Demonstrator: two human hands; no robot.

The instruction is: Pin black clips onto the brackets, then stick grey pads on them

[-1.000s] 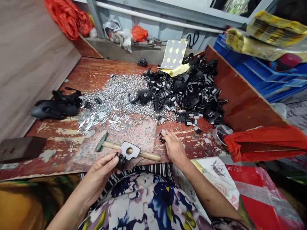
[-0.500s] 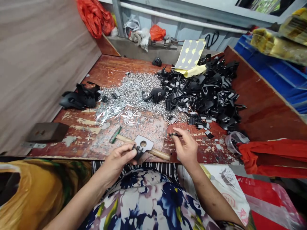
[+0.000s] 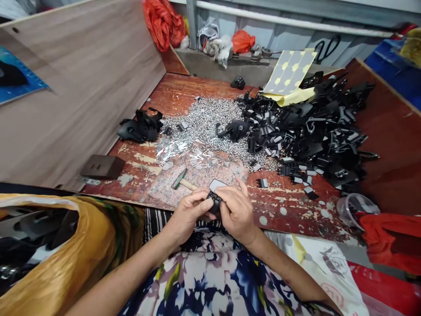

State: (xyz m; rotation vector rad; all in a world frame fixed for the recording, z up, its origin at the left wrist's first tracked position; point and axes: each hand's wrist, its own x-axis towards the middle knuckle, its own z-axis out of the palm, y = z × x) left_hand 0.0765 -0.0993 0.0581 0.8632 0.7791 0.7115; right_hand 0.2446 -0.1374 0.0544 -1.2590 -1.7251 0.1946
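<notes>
My left hand (image 3: 189,213) and my right hand (image 3: 237,211) meet at the near edge of the worn red bench (image 3: 289,206). Both pinch one small black plastic clip part with a pale metal plate (image 3: 215,192) held between them. A wooden-handled hammer (image 3: 182,180) lies just beyond the hands, partly hidden by them. Behind it spreads a heap of small silver pins (image 3: 204,127). A big pile of black clips (image 3: 312,127) fills the right half of the bench.
A dark block (image 3: 101,166) and a few black parts (image 3: 140,128) lie at the left by the wooden side panel (image 3: 75,87). Yellow sticker sheets (image 3: 289,72) lean at the back. A clear cup (image 3: 357,206) and red cloth (image 3: 391,232) sit right; a yellow bag (image 3: 59,254) is near left.
My right hand picked a small black piece off the bench and brought it to the part in my left hand; both hands now grip it together. The view swung left.
</notes>
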